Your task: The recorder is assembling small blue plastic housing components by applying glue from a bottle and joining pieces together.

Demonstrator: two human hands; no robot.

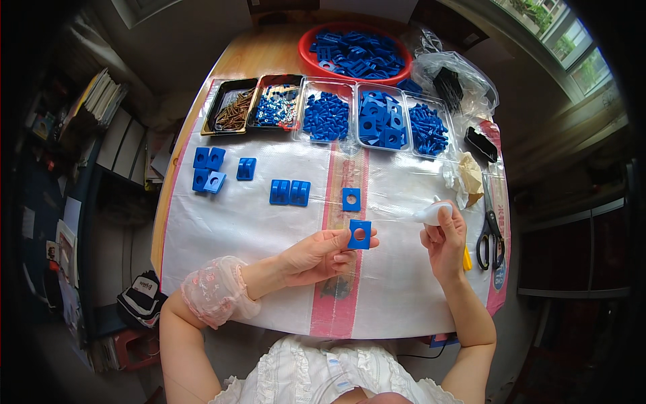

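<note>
My left hand (316, 258) pinches a blue square plate with a round hole (354, 243) between thumb and fingers, over the middle of the table. Just beyond it lies a similar blue holed plate (351, 199). To the right, my right hand (445, 236) is closed around a small white squeeze bottle (435, 215), raised and tilted to the left. A faint pale streak runs from the bottle toward the held plate; I cannot tell what it is. Left of the plates lie a pair of blue ribbed pieces (290, 192), a single one (246, 169) and several square blue pieces (208, 170).
Along the back stand black trays of screws (209, 120) and small metal parts (274, 124), plus clear trays of blue parts (301, 132). Behind them is a red basin (307, 62) heaped with blue pieces. Black scissors (491, 236), crumpled paper (471, 178) and plastic bags (481, 71) lie right.
</note>
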